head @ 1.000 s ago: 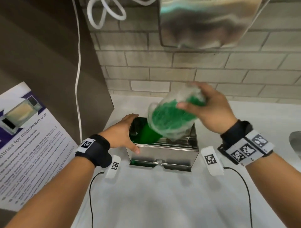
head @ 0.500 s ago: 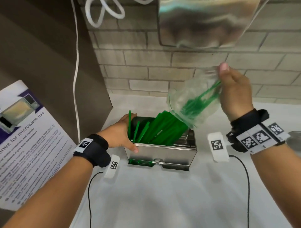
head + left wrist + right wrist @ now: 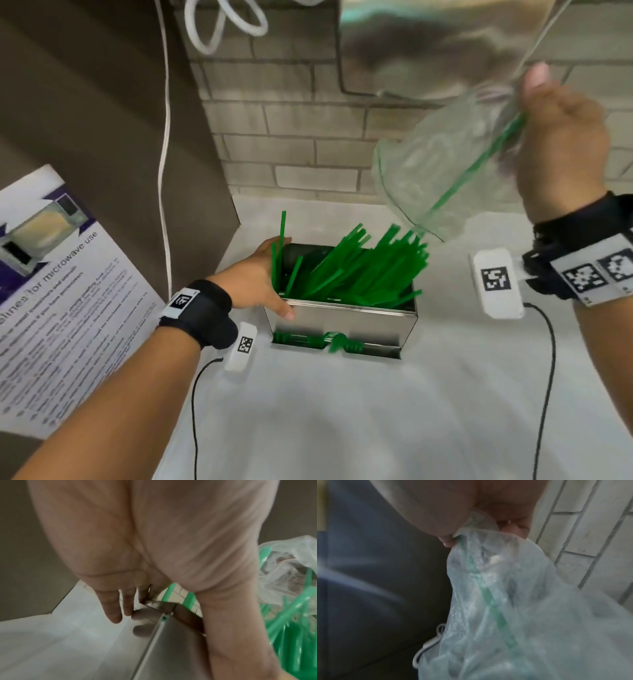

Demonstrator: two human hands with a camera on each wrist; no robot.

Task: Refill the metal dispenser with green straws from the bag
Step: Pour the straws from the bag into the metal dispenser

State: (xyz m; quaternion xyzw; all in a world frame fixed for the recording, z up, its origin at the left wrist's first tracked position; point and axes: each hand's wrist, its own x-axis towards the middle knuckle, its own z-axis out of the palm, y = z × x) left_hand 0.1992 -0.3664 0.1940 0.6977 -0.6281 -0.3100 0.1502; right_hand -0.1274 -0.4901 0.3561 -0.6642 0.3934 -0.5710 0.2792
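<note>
The metal dispenser (image 3: 342,320) stands on the white counter, and a loose heap of green straws (image 3: 352,270) sticks out of its open top at slants. My left hand (image 3: 260,279) braces its left side, fingers (image 3: 111,609) straight along the wall and thumb on the front face. High at the right, my right hand (image 3: 561,147) pinches the bottom of the clear plastic bag (image 3: 442,171), mouth down above the dispenser's right end. One straw (image 3: 479,164) lies inside the bag (image 3: 505,601). More green straws show in the front slot (image 3: 329,342).
A microwave-use poster (image 3: 68,291) leans at the left beside a brown panel, with a white cable (image 3: 166,137) hanging down it. A brick wall and a shiny metal fixture (image 3: 428,34) stand behind. The white counter (image 3: 342,428) stretches in front of the dispenser.
My right hand has lifted the bag up and to the right. The bundle of straws has slid out into the dispenser, leaving one in the bag. The left hand has stayed put.
</note>
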